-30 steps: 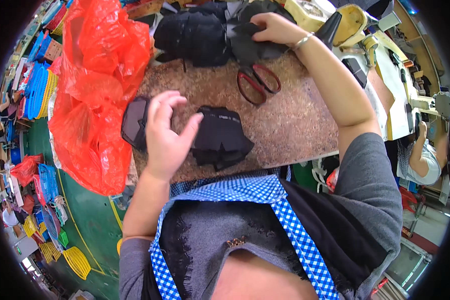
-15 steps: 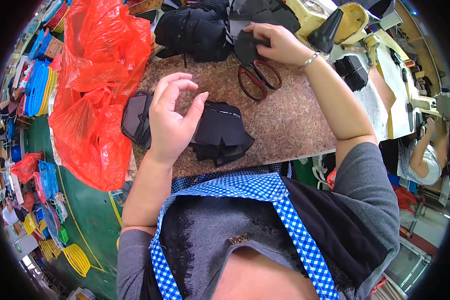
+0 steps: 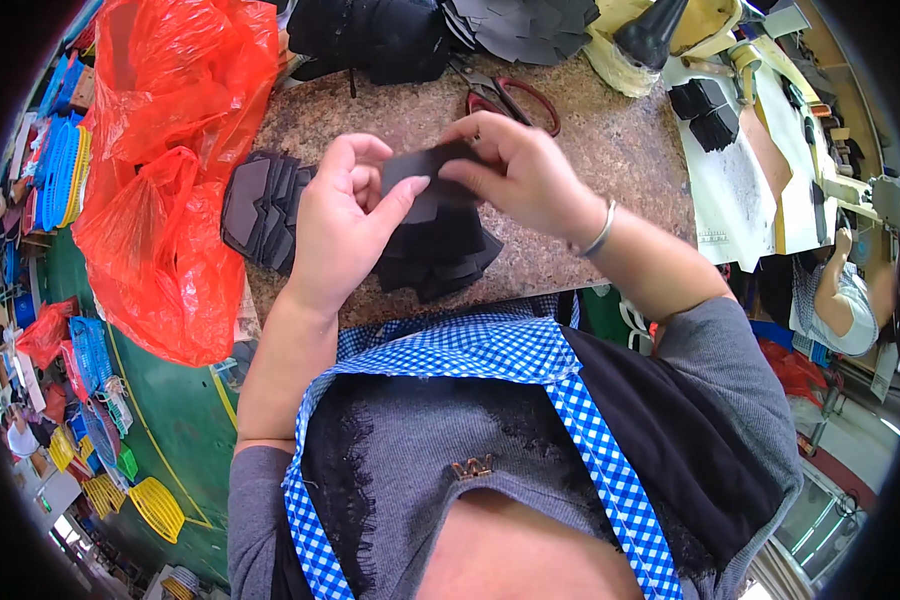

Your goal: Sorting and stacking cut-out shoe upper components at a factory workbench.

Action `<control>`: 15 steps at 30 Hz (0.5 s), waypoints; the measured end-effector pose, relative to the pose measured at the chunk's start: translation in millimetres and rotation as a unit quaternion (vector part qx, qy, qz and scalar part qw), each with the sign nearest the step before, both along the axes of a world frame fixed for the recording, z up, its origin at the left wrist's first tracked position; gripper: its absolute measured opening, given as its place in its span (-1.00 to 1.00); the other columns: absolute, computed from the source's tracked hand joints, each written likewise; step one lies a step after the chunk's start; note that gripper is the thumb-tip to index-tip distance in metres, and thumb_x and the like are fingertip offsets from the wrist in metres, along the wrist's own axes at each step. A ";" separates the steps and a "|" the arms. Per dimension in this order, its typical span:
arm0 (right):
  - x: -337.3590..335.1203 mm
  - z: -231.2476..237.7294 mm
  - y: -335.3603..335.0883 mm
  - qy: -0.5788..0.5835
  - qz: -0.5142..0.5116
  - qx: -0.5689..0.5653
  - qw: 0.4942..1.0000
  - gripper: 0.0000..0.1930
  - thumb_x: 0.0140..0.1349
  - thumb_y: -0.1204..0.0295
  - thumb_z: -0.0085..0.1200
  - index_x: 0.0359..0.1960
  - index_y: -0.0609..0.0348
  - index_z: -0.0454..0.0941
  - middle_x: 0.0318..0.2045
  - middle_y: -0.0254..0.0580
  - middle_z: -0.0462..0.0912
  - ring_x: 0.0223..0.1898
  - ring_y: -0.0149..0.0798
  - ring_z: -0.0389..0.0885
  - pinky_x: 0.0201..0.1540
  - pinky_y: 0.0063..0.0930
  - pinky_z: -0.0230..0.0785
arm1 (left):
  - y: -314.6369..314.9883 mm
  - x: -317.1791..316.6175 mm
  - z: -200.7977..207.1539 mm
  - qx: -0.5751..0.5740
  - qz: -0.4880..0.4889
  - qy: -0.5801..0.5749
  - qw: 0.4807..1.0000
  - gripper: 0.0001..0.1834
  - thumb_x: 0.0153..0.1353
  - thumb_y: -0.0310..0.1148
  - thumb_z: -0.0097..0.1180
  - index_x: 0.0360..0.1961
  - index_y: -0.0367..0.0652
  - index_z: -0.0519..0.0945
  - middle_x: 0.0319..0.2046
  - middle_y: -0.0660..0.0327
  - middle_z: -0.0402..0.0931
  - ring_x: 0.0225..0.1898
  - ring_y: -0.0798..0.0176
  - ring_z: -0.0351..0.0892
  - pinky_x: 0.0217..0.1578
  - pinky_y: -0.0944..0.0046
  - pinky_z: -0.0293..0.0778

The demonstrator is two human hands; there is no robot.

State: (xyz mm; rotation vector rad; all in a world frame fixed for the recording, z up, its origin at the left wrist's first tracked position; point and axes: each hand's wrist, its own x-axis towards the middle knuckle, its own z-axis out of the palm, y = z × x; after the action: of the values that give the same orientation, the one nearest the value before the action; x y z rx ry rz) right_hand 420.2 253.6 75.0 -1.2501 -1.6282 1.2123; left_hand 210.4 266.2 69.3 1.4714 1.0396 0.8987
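Note:
A thin dark grey cut piece, leather-like, is held up between my two hands above the worktop. My left hand pinches its left side, thumb in front. My right hand, with a bangle at the wrist, grips the right side, where motion blurs the piece. Just below them lies a stack of black cut pieces, partly covered by my hands. To the left of my left hand sits a fanned stack of dark pieces. Scissors with red handles rest beyond my right hand.
Black pieces and grey pieces are heaped along the far side of the speckled worktop. A red plastic bag hangs over the left edge. On the right are a black cone and a small black stack.
My right hand has come back from the far pile with a dark piece, toward my left hand, which now pinches it too. The scissors lie uncovered, and the left stack appears more fanned out.

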 end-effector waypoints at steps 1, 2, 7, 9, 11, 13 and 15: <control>-3.2 -6.3 -9.4 -0.023 -0.011 0.047 0.999 -0.64 0.17 0.46 0.27 -0.04 0.22 0.44 -0.56 -0.25 0.61 -0.59 -0.44 0.52 -0.52 -0.57 0.35 | -3.9 -0.1 -2.2 -0.002 -0.001 0.000 1.000 -0.73 0.21 -0.49 0.25 -0.13 -0.24 0.44 -0.54 0.33 0.52 -0.51 0.60 0.42 -0.49 0.53 0.36; -6.3 -8.1 -17.8 -0.046 -0.022 0.095 0.994 -0.57 0.12 0.40 0.32 -0.03 0.19 0.41 -0.60 -0.13 0.61 -0.61 -0.29 0.58 -0.51 -0.48 0.40 | -8.7 -0.2 -3.7 -0.002 0.016 -0.002 1.000 -0.71 0.19 -0.49 0.26 -0.13 -0.24 0.43 -0.56 0.32 0.51 -0.55 0.60 0.39 -0.52 0.52 0.33; -4.7 -15.4 -34.2 -0.116 -0.020 0.050 0.992 -0.45 0.12 0.43 0.34 0.09 0.16 0.30 -0.59 -0.19 0.65 -0.62 -0.51 0.51 -0.55 -0.60 0.29 | -15.9 -3.6 -5.0 0.043 0.004 0.112 0.993 -0.64 0.17 -0.51 0.29 -0.08 -0.27 0.40 -0.55 0.40 0.45 -0.53 0.64 0.32 -0.50 0.59 0.26; -3.6 -18.0 -33.3 -0.131 -0.018 0.077 0.988 -0.41 0.11 0.41 0.35 0.11 0.16 0.27 -0.66 -0.23 0.59 -0.67 -0.42 0.48 -0.56 -0.56 0.29 | -13.9 -4.1 -4.6 0.053 -0.001 0.132 0.990 -0.64 0.16 -0.51 0.29 -0.09 -0.27 0.40 -0.58 0.39 0.42 -0.56 0.63 0.30 -0.51 0.57 0.25; -4.0 -14.8 -31.6 -0.172 -0.002 0.053 0.984 -0.41 0.08 0.40 0.36 0.10 0.16 0.29 -0.65 -0.25 0.57 -0.65 -0.39 0.49 -0.55 -0.56 0.30 | -14.1 -4.8 -4.7 0.062 -0.006 0.152 0.986 -0.64 0.15 -0.51 0.30 -0.09 -0.26 0.41 -0.61 0.39 0.39 -0.58 0.61 0.28 -0.53 0.55 0.24; -3.3 -10.8 -30.5 -0.212 0.015 0.031 0.977 -0.41 0.05 0.39 0.37 0.08 0.16 0.31 -0.64 -0.28 0.55 -0.64 -0.36 0.50 -0.53 -0.56 0.31 | -15.3 -6.3 -6.0 0.084 -0.023 0.274 0.958 -0.62 0.08 -0.43 0.32 -0.12 -0.23 0.43 -0.56 0.19 0.43 -0.54 0.22 0.49 -0.46 0.26 0.42; 0.5 -6.7 -32.1 -0.256 -0.064 0.179 0.948 -0.54 -0.01 0.39 0.36 -0.06 0.14 0.47 -0.56 -0.31 0.54 -0.51 -0.27 0.57 -0.42 -0.50 0.42 | -15.2 -8.9 -12.0 0.217 -0.016 0.280 0.935 -0.64 0.07 -0.41 0.32 -0.15 -0.22 0.45 -0.49 0.17 0.42 -0.47 0.19 0.48 -0.39 0.23 0.43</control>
State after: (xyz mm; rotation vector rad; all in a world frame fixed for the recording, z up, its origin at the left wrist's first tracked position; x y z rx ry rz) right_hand 420.7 221.5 68.3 -1.4742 -1.9845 0.4925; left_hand 201.5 250.9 57.3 2.1950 1.2681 0.7247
